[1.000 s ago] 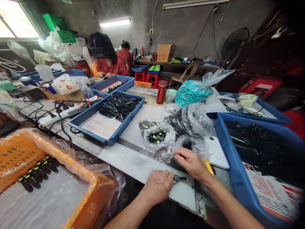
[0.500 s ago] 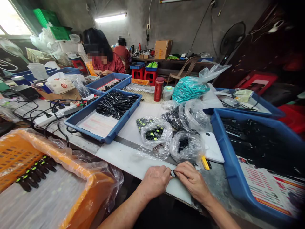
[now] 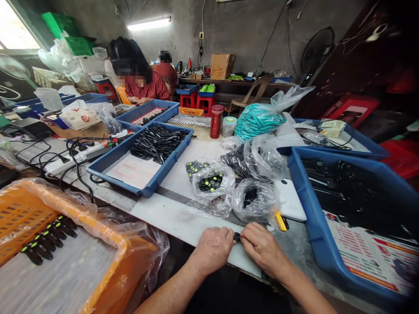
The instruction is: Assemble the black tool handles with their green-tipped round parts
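A small black round part (image 3: 237,237) sits between my two hands, over the front edge of a white board (image 3: 183,229). The closed fingers of my left hand (image 3: 214,247) hold it from the left. From the other side, my right hand (image 3: 262,245) pinches at its edge, thumb and fingers together. My fingers cover the rest of the part. Just beyond them stand an open plastic bag (image 3: 258,211) of small black pieces and another bag (image 3: 225,192) of black pieces with yellow-green dots. A yellow-handled tool (image 3: 280,221) lies near my right hand.
Blue trays of black parts stand to the left (image 3: 149,188) and right (image 3: 303,203). An orange crate (image 3: 126,261) lined with plastic holds a row of dark pieces. Behind are a red bottle (image 3: 216,122) and a bag of teal pieces (image 3: 258,120). A co-worker (image 3: 147,89) sits across.
The round part's upper face, which showed a pale shine, now looks dark. My right fingers have curled in a little more. The whole view has shifted slightly.
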`<act>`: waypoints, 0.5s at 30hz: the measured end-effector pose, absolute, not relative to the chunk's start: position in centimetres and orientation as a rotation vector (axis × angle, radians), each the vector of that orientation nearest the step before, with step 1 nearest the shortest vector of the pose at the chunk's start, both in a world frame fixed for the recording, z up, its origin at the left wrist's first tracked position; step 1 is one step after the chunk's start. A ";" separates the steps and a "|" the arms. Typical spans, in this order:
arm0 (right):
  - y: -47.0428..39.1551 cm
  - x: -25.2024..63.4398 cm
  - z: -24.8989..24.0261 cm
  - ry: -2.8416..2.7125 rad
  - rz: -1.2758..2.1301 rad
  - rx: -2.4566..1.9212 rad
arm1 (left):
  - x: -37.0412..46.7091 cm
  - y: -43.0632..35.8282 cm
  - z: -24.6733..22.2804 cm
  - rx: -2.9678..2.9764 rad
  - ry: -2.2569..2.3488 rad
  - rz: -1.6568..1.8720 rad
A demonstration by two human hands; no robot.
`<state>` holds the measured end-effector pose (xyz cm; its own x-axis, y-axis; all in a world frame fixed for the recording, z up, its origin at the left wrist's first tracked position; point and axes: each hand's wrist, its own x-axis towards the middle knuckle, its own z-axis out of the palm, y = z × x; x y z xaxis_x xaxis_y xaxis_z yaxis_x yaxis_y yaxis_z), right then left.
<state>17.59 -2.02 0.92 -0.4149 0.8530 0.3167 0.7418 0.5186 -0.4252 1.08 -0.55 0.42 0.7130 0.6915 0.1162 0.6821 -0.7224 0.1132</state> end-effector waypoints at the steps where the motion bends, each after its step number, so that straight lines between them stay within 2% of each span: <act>1: -2.0 17.4 0.9 -2.261 0.297 -1.318 | 1.1 -0.6 0.4 2.857 1.146 0.225; 15: -1.9 16.7 0.1 -2.273 0.212 -1.416 | 1.3 -0.7 0.4 2.898 1.129 0.192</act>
<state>16.74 -1.91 0.09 -0.3705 0.8814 0.2931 0.8119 0.4606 -0.3586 1.31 -0.75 0.43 0.7301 0.6752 0.1053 0.6721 -0.7373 0.0681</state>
